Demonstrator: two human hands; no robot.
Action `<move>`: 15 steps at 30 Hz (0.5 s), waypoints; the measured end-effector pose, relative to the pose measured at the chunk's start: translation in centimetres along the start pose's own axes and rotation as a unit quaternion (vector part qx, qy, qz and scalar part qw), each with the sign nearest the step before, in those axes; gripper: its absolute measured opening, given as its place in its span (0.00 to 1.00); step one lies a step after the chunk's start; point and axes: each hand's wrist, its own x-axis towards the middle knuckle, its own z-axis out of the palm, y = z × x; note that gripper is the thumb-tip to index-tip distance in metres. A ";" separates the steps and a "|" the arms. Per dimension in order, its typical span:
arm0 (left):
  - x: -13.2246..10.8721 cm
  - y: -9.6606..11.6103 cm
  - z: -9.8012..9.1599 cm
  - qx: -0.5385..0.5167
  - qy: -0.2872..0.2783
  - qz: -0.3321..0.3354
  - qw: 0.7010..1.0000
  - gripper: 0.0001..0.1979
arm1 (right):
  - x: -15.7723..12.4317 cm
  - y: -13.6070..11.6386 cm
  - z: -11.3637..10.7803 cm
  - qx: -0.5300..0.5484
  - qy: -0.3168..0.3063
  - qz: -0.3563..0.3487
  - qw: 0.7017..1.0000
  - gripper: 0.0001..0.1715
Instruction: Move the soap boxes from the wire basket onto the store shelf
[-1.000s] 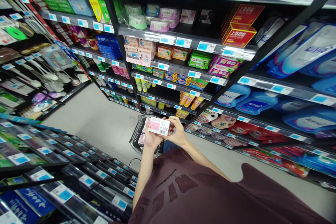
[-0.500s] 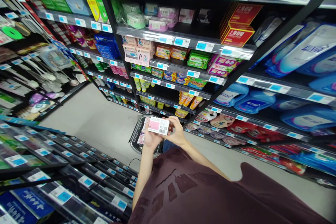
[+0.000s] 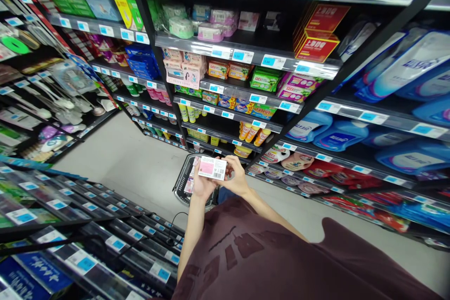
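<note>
My left hand [image 3: 203, 188] and right hand [image 3: 237, 176], fingers partly curled, pinch one small white-and-pink rectangular box [image 3: 213, 168] by its opposite ends, before my body. Below sits one black perforated plastic basket [image 3: 180, 178] holding pale packages [image 3: 190, 184], too hidden to count. Farther, three yellow-orange bottles [image 3: 251, 133] stand shelved.

Just beyond the right hand [image 3: 238, 180]: yellow tub [image 3: 243, 151], orange bottles [image 3: 250, 132] above it, on dark shelves [image 3: 221, 127]. Farther past the hand: green packs [image 3: 265, 80], then red boxes [image 3: 316, 48]. Right of the hand: blue jugs [image 3: 339, 137]. Left of it: grey floor [image 3: 119, 154]; well off left, white utensils [image 3: 59, 97]. Left and back of the hand: blue boxes [image 3: 44, 269].
</note>
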 end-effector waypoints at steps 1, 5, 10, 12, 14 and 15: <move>0.0 0.0 -0.1 -0.001 0.000 0.001 1.000 0.35 | 0.0 0.0 0.0 0.001 0.000 0.001 1.000 0.44; 0.1 -0.1 -0.4 -0.001 0.001 0.001 1.000 0.35 | -0.1 0.0 0.0 0.008 -0.001 0.006 1.000 0.43; 0.1 -0.2 -0.7 -0.004 0.013 0.009 1.000 0.35 | -0.2 0.0 0.0 0.004 -0.004 0.015 1.000 0.45; 0.2 -0.2 -0.7 -0.006 0.021 0.013 1.000 0.34 | -0.2 0.1 0.0 -0.001 -0.005 0.020 1.000 0.45; 0.2 -0.3 -0.7 -0.010 0.030 0.021 0.999 0.33 | -0.3 0.2 0.0 -0.005 -0.006 0.027 1.000 0.45; 0.2 -0.3 -0.6 -0.012 0.034 0.026 0.999 0.32 | -0.3 0.3 0.0 -0.005 -0.007 0.030 1.000 0.45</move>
